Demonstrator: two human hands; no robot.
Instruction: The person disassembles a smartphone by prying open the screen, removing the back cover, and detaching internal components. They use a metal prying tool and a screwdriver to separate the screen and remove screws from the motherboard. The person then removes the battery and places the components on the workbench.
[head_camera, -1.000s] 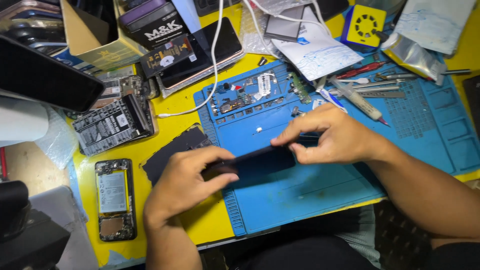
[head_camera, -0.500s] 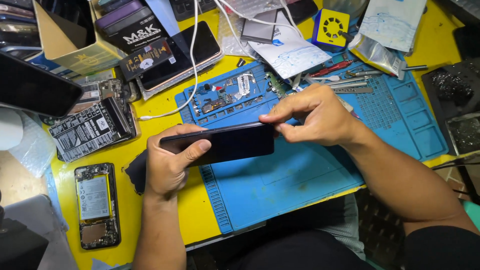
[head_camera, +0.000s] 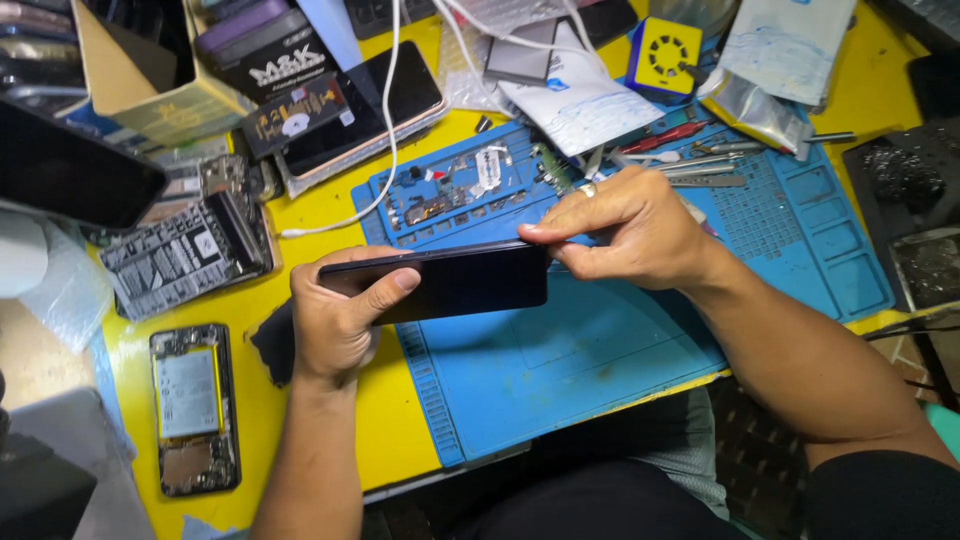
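Observation:
A black smartphone is lifted above the blue repair mat, tilted with its dark screen side toward me. My left hand wraps its left end, thumb across the front. My right hand, with a ring on one finger, pinches the phone's upper right corner between thumb and fingers. Small parts and screws lie on the mat's far trays behind the phone.
An opened phone body with battery lies at the left on the yellow table. Another dismantled phone, a phone with a white cable, boxes, tweezers, plastic bags and a yellow square device crowd the far side.
The phone has risen off the mat and tilted up on edge. My left hand has shifted to grip its left end, and my right hand now pinches the top right corner.

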